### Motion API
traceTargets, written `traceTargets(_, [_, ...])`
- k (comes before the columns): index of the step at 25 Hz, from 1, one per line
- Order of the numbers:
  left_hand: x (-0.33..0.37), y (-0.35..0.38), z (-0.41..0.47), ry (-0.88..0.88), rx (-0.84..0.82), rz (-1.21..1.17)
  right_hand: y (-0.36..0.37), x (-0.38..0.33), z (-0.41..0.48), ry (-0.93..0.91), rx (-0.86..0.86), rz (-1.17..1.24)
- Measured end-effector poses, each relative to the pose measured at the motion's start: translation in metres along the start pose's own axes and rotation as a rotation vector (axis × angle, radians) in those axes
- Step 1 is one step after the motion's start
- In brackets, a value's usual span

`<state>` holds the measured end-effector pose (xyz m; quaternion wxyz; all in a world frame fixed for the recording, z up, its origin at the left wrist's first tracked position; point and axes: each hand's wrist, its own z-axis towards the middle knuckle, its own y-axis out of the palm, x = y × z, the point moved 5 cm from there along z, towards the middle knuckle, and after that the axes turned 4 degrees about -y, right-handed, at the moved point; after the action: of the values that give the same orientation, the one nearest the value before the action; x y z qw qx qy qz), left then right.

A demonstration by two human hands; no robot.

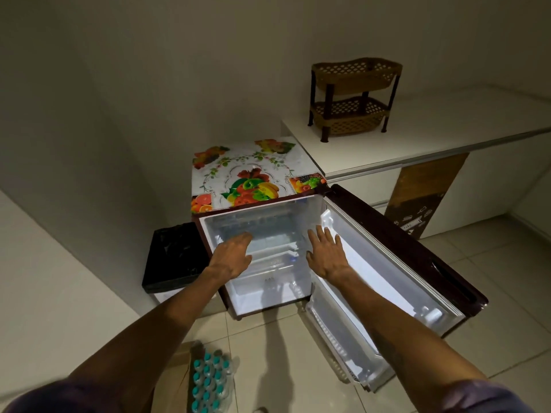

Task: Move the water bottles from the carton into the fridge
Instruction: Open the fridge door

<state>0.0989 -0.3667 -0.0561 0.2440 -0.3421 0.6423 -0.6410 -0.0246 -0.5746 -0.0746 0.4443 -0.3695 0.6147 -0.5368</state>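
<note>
left hand (232, 254), right hand (326, 254) outstretched before open fridge (259, 295).

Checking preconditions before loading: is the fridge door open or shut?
Open. The fridge door is swung out to the right, and the lit shelves inside are exposed.

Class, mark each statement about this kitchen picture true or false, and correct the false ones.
1. The fridge door stands open. True.
2. The left hand grips a bottle. False: it is held out open toward the inside of the fridge and holds nothing; the same goes for the right hand.
3. A two-tier basket rack stands on the white counter. True.
4. The water bottles stand on the counter. False: they are in the carton on the floor, in front of the fridge.
</note>
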Motion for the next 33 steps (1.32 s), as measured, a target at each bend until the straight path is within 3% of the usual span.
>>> traceTargets(15, [-0.098, 0.027, 0.102, -0.077, 0.121, 0.142, 0.038, -0.065, 0.150, -0.129, 0.080, 0.039])
traceTargets(27, [-0.128, 0.063, 0.156, -0.249, 0.314, 0.283, 0.077, -0.066, 0.221, -0.185, 0.255, -0.010])
traceTargets(30, [-0.110, 0.085, 0.156, -0.097, 0.489, 0.292, 0.100, -0.076, 0.222, -0.253, 0.398, 0.031])
traceTargets(33, [-0.092, 0.132, 0.159, 0.030, 0.477, 0.184, 0.144, -0.087, 0.222, -0.370, 0.428, 0.068])
